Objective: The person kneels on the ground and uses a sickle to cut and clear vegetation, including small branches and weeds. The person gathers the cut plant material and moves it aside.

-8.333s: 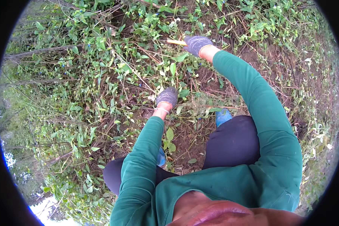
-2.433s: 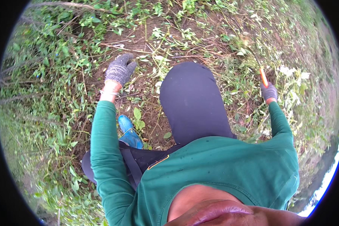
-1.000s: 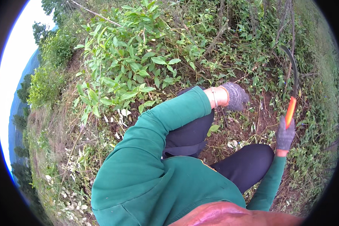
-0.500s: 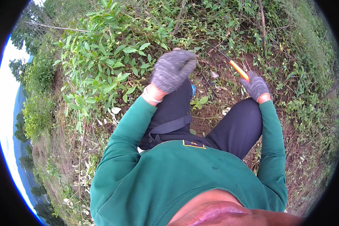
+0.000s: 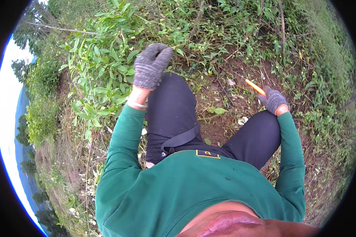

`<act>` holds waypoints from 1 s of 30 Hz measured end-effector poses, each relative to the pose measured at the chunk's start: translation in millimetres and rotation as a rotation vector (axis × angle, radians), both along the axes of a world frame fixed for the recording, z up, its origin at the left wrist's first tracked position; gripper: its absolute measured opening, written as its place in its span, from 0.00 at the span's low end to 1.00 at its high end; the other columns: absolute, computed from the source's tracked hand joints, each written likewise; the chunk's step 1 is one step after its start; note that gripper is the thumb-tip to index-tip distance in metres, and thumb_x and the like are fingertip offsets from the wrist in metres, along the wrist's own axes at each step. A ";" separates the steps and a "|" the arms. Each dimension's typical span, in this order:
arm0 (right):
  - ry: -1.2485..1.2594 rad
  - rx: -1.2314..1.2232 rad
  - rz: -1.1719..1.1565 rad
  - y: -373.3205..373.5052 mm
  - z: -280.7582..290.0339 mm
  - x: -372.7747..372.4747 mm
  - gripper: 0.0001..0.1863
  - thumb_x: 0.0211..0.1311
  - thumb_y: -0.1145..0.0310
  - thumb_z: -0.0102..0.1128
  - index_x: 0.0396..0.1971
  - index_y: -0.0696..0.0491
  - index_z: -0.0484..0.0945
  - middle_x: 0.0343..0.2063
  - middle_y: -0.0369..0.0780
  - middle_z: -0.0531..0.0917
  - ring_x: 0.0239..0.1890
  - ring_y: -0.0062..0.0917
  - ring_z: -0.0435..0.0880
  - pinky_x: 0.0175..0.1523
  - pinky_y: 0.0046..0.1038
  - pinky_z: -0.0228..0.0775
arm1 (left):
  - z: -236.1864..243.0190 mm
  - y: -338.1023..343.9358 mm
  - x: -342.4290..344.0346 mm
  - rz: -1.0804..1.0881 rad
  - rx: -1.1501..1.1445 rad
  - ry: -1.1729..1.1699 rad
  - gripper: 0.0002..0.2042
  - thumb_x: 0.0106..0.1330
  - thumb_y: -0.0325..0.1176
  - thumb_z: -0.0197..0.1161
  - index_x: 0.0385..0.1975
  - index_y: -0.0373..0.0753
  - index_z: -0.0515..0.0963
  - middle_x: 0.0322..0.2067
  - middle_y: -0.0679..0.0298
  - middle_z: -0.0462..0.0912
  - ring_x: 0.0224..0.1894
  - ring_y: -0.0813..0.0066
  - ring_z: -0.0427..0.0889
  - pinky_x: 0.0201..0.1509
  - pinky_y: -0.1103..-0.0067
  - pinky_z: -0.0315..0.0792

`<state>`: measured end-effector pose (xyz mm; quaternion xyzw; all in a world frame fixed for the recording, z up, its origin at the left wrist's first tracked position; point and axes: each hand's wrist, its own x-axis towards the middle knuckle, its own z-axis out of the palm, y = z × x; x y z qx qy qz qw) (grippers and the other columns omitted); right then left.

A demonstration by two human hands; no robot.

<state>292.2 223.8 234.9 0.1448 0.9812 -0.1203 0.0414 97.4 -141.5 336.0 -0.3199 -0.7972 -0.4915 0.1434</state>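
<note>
My left hand (image 5: pixel 152 66), in a grey knit glove, is raised above my left knee beside a leafy green shrub (image 5: pixel 103 59). Its fingers curl in and meet the thumb; whatever may be between them I cannot make out. Over by my right knee, my right hand (image 5: pixel 274 100), gloved the same way, is closed around the orange handle (image 5: pixel 255 87) of a tool. The handle points up and left over the weedy ground. Beyond it, the tool's working end cannot be made out against the soil.
Bare brown soil (image 5: pixel 229 102) with cut leaves and twigs lies between and ahead of my knees. Dense low weeds (image 5: pixel 320 91) grow to the right. A thin woody stem (image 5: pixel 282 29) stands at the far right. At the left the slope falls away towards bushes (image 5: pixel 41 122).
My left hand has moved left from ahead of my knee, towards the shrub. The right hand has shifted slightly nearer with the tool; its thin dark shaft showed earlier.
</note>
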 end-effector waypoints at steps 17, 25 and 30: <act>0.326 -0.594 -0.271 3.1 -69.9 -165.9 0.18 0.61 0.53 0.56 0.32 0.55 0.72 0.20 0.45 0.77 0.21 0.37 0.77 0.27 0.38 0.68 | -28.5 64.3 -30.7 -0.224 -0.216 -0.003 0.11 0.59 0.36 0.62 0.39 0.40 0.78 0.35 0.55 0.80 0.39 0.58 0.81 0.42 0.70 0.74; 0.244 -1.858 -0.293 -151.3 -68.1 -364.2 0.13 0.63 0.58 0.56 0.33 0.53 0.71 0.17 0.33 0.75 0.16 0.23 0.74 0.21 0.27 0.69 | -33.2 63.3 -48.0 0.143 -0.198 -0.075 0.30 0.53 0.44 0.67 0.55 0.38 0.69 0.45 0.52 0.77 0.46 0.60 0.79 0.48 0.70 0.73; 0.028 -1.486 -0.070 -225.9 -26.9 -319.4 0.14 0.64 0.56 0.54 0.32 0.52 0.73 0.14 0.33 0.72 0.11 0.23 0.68 0.17 0.28 0.59 | -66.6 26.1 -107.8 0.719 -0.061 -0.196 0.48 0.46 0.50 0.72 0.62 0.26 0.55 0.56 0.41 0.68 0.58 0.53 0.71 0.60 0.71 0.66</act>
